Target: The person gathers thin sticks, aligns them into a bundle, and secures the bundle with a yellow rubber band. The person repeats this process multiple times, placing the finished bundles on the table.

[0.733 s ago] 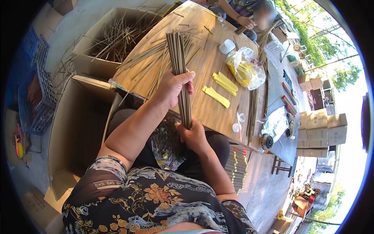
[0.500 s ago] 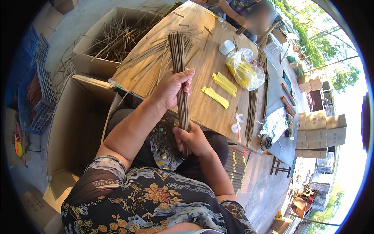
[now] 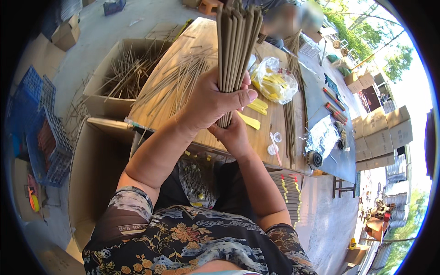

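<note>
Held up in front of me is a thick bundle of thin brown incense sticks (image 3: 237, 50), nearly upright. My left hand (image 3: 217, 96) is closed around its lower-middle part, with the thumb across the front. Just below, my right hand (image 3: 234, 136) closes on the bottom end, partly hidden behind my left hand and wrist. Loose sticks (image 3: 172, 81) lie scattered on the wooden table (image 3: 265, 129) beyond my left forearm. Right of the bundle are yellow strips (image 3: 250, 120) and a clear plastic bag (image 3: 276, 85) with more yellow strips inside.
A cardboard box (image 3: 98, 105) of sticks stands left of the table, with another open box (image 3: 94, 160) nearer me. Blue crates (image 3: 55, 142) stand farther left. Right are a black ridged wheel (image 3: 314, 159), stacked cartons (image 3: 380, 133) and red-tipped bundles (image 3: 285, 185). Another person (image 3: 275, 20) sits across the table.
Both hands have raised the bundle upward and closer to my head. My right hand has come up from near my lap to just under my left hand. The view has shifted a little.
</note>
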`<state>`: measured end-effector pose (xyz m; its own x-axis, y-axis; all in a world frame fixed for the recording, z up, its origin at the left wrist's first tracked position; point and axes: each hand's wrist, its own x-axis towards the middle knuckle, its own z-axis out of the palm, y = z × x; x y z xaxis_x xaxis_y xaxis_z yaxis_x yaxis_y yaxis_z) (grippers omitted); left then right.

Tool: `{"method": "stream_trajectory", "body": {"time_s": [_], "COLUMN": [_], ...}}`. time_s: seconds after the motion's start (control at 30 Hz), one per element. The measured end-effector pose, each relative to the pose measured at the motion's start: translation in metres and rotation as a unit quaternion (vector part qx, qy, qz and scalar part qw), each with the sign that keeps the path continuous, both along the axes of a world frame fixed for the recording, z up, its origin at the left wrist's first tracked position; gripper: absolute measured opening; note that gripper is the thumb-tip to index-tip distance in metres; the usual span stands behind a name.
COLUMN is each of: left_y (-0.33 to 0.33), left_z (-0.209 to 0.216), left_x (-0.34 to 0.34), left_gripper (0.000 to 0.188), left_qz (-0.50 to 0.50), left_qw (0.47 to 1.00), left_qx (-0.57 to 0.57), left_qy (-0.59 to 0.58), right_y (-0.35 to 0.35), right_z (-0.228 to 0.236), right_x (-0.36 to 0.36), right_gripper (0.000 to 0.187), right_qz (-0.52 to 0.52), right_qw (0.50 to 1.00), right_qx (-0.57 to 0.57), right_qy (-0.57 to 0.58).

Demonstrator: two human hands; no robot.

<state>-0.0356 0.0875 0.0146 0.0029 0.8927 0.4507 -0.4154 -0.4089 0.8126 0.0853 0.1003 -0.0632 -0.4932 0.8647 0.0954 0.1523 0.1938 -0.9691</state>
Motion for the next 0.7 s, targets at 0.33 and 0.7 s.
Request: {"method": "stream_trajectory", "body": {"time_s": [0.33, 0.7], "left_y": [0.028, 0.025], "left_z": [-0.034, -0.045], "left_x": [0.015, 0.02], "left_gripper": [0.015, 0.012], "left_qz": [0.083, 0.08], "left_qw": [0.987, 0.989], "left_qx": [-0.039, -0.038], "left_qy": [0.129, 0.121], "right_y": [0.026, 0.035], "right_z": [-0.021, -0.044], "right_x": [-0.009, -0.005], "right_gripper": [0.036, 0.034], "right_qz": [-0.007, 0.022], "right_qw": [0.991, 0.992], "right_qx": [0.082, 0.042], "right_qy": [0.109, 0.113]}}
